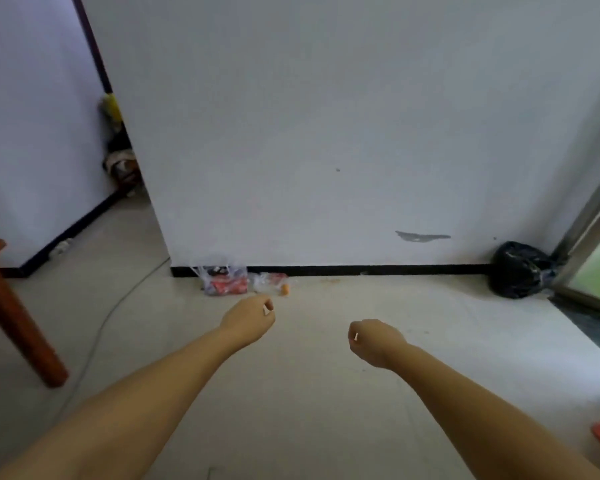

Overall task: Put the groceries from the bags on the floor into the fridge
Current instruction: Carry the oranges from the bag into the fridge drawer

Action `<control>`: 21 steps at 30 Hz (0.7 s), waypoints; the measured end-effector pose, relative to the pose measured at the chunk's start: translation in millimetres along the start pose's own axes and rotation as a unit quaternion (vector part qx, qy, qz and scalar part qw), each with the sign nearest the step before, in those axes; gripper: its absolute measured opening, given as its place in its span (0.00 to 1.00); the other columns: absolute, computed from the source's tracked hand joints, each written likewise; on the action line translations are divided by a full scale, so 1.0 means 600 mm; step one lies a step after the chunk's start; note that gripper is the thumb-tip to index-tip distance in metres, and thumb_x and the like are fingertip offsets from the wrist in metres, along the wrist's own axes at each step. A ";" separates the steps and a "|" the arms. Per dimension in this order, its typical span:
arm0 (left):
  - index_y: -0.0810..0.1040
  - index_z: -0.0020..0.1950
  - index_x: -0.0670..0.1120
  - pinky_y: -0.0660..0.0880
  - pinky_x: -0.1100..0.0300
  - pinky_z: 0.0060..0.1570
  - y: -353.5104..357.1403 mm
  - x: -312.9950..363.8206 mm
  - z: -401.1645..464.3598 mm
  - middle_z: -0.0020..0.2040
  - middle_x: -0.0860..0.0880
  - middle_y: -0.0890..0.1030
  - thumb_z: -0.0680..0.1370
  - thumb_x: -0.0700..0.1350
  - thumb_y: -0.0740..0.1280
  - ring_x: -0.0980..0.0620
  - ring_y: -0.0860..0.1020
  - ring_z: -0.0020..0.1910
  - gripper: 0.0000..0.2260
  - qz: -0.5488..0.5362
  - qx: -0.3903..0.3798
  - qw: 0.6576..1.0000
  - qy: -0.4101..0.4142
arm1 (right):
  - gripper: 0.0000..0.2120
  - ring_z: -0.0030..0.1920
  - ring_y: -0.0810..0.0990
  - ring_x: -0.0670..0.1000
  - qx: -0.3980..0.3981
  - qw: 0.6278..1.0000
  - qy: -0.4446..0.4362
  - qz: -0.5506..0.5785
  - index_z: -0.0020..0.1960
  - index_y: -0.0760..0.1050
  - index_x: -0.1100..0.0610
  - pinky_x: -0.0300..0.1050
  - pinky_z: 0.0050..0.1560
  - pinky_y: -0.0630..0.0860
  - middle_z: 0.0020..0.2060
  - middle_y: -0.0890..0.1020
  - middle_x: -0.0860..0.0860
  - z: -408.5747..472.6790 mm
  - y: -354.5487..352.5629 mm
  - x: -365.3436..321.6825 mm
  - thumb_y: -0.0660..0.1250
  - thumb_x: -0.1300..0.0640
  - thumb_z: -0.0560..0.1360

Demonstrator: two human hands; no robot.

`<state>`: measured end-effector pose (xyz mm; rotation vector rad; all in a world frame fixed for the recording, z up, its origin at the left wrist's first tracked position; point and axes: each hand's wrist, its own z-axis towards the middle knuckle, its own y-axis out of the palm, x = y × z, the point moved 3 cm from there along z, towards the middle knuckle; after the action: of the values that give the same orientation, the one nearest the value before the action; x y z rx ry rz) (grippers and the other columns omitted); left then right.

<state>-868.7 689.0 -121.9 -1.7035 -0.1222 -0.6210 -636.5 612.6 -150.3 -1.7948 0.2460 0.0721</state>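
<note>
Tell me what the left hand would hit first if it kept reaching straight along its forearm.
Probably the small clear bag with the orange item by the wall, just beyond the left hand; depth is uncertain.

Head-worn view, forward and down, toward floor and wall.
</note>
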 end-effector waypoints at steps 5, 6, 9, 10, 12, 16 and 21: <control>0.76 0.57 0.44 0.74 0.54 0.49 -0.013 -0.103 0.056 0.53 0.44 0.79 0.78 0.44 0.60 0.46 0.78 0.50 0.11 -0.017 -0.004 0.997 -0.073 | 0.13 0.51 0.78 0.55 -0.024 0.998 -0.053 -0.022 0.57 0.75 0.56 0.49 0.52 0.77 0.53 0.79 0.54 0.117 0.014 -0.097 0.56 0.54 0.79; 0.76 0.57 0.45 0.74 0.55 0.49 -0.004 -0.111 0.075 0.54 0.44 0.79 0.77 0.44 0.60 0.46 0.78 0.50 0.10 -0.025 -0.010 0.997 -0.078 | 0.13 0.51 0.78 0.56 -0.030 0.998 -0.058 -0.026 0.57 0.75 0.57 0.49 0.51 0.76 0.53 0.79 0.54 0.141 0.017 -0.102 0.56 0.54 0.79; 0.76 0.56 0.44 0.74 0.56 0.49 0.017 -0.113 0.149 0.55 0.44 0.79 0.77 0.44 0.61 0.46 0.77 0.52 0.10 -0.037 -0.026 0.996 -0.072 | 0.13 0.52 0.78 0.55 -0.046 0.996 -0.063 -0.032 0.57 0.75 0.57 0.47 0.50 0.75 0.53 0.79 0.54 0.225 0.018 -0.094 0.56 0.54 0.79; 0.76 0.56 0.44 0.74 0.56 0.49 0.020 -0.110 0.180 0.55 0.45 0.79 0.77 0.44 0.61 0.46 0.77 0.52 0.10 -0.041 -0.029 0.996 -0.068 | 0.13 0.52 0.78 0.55 -0.051 0.996 -0.062 -0.030 0.57 0.75 0.56 0.46 0.50 0.75 0.53 0.79 0.53 0.257 0.016 -0.084 0.56 0.54 0.79; 0.77 0.56 0.44 0.74 0.56 0.50 0.021 -0.106 0.246 0.55 0.45 0.79 0.77 0.44 0.61 0.46 0.77 0.52 0.11 -0.057 -0.031 0.995 -0.070 | 0.12 0.52 0.78 0.54 -0.063 0.996 -0.058 -0.021 0.58 0.74 0.55 0.45 0.50 0.75 0.53 0.79 0.53 0.327 0.011 -0.060 0.57 0.53 0.79; 0.77 0.54 0.43 0.74 0.54 0.51 -0.003 -0.112 0.384 0.54 0.44 0.79 0.77 0.44 0.61 0.45 0.77 0.52 0.10 -0.068 -0.035 0.993 -0.092 | 0.12 0.52 0.78 0.52 -0.092 0.994 -0.053 -0.026 0.58 0.75 0.54 0.44 0.53 0.76 0.54 0.79 0.52 0.466 -0.022 -0.018 0.58 0.53 0.78; 0.76 0.48 0.44 0.75 0.52 0.49 -0.023 -0.145 0.524 0.50 0.43 0.81 0.77 0.44 0.61 0.45 0.78 0.48 0.06 -0.086 -0.030 0.990 -0.112 | 0.12 0.53 0.77 0.53 -0.102 0.993 -0.056 -0.031 0.59 0.75 0.54 0.45 0.53 0.74 0.55 0.79 0.53 0.632 -0.068 -0.003 0.59 0.52 0.78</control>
<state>-843.2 1008.9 -181.0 -1.8310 -0.4167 -0.5629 -598.6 988.7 -201.1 -1.9933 0.1044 0.1586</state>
